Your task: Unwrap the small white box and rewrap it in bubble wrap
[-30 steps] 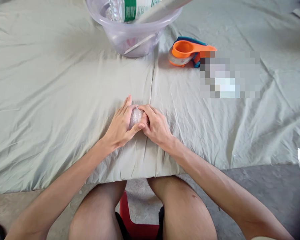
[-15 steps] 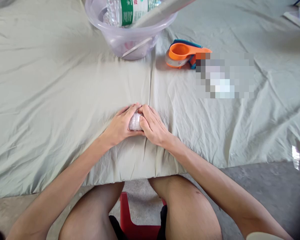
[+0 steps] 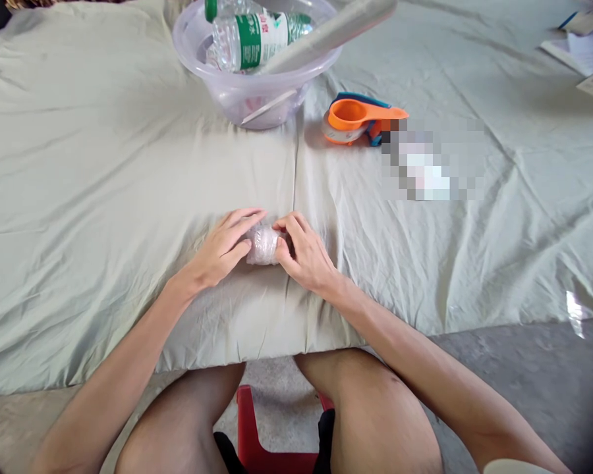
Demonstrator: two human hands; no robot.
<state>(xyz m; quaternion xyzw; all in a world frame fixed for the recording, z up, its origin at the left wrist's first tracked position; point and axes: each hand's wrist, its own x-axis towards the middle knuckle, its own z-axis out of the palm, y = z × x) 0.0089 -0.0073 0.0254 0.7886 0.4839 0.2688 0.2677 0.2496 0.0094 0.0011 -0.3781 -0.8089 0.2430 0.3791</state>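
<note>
A small bundle wrapped in clear bubble wrap (image 3: 265, 246) lies on the cloth-covered table near its front edge. What is inside the wrap cannot be made out. My right hand (image 3: 304, 253) grips the bundle's right end between thumb and fingers. At the left end, my left hand (image 3: 225, 249) has its fingers stretched out and apart, with the thumb close to the wrap; whether it touches is hard to tell. Farther back sits an orange and blue tape dispenser (image 3: 358, 118) with a roll of tape on it.
Behind my hands stands a translucent purple basin (image 3: 271, 99) holding plastic water bottles (image 3: 261, 41) and a long pale roll (image 3: 333, 36). Beside the dispenser is a pixelated patch. Papers or boxes (image 3: 580, 56) lie at the far right. A red stool (image 3: 250, 428) is under me.
My left hand has loosened from around the bundle and drawn back to the left, showing more of the wrap. My right hand keeps its grip. The view has tilted up slightly.
</note>
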